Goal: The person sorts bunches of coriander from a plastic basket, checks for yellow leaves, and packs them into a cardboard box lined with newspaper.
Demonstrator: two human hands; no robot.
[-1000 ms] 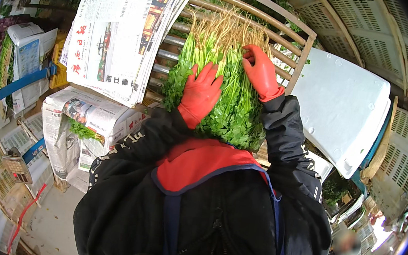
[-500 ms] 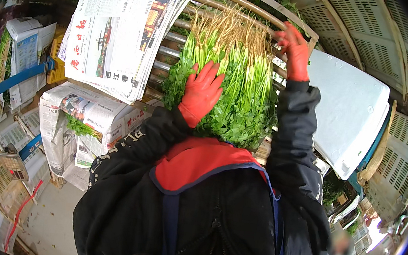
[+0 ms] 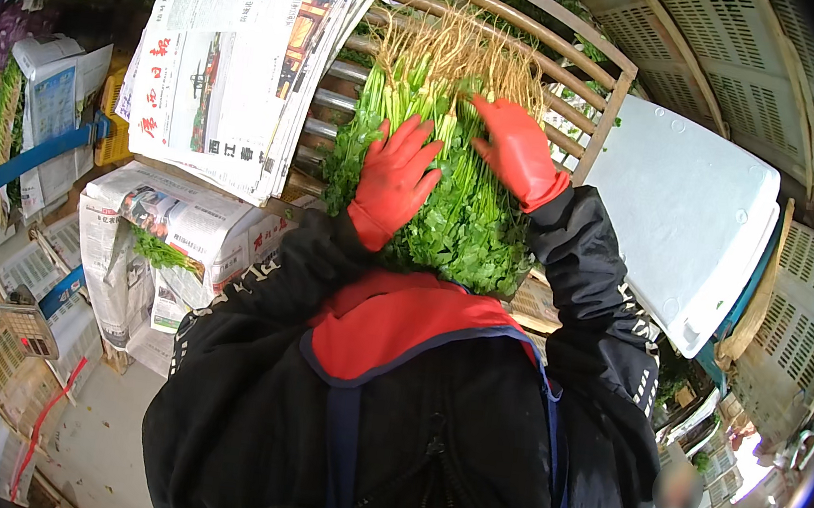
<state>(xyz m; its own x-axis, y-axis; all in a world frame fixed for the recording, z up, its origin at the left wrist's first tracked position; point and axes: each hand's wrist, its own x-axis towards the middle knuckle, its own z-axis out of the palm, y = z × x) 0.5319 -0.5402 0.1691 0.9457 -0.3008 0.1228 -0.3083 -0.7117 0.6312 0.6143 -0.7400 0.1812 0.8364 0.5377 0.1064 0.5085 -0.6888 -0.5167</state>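
A wide bundle of leafy greens with long stems and pale brown roots (image 3: 464,235) lies on a slatted rack (image 3: 611,117). Its roots point away from me and its leaves are toward my chest. My left hand (image 3: 393,184), in a red glove, rests flat on the left part of the bundle with fingers spread. Across the stems on the right side lies my right hand (image 3: 521,154), also red-gloved. Its fingers reach left just below the roots, the thumb held apart from them, and I see nothing gripped in it.
Left of the greens lies a thick stack of newspapers (image 3: 234,54). Below it sits a newspaper-wrapped bundle of greens (image 3: 181,213). A white plastic lid or box (image 3: 697,217) stands at the right. Perforated crates (image 3: 691,51) line the far right, and a yellow crate (image 3: 115,130) the left.
My right hand has come down and left, from beyond the right edge of the roots onto the stems. My left hand stays on the bundle, shifted slightly.
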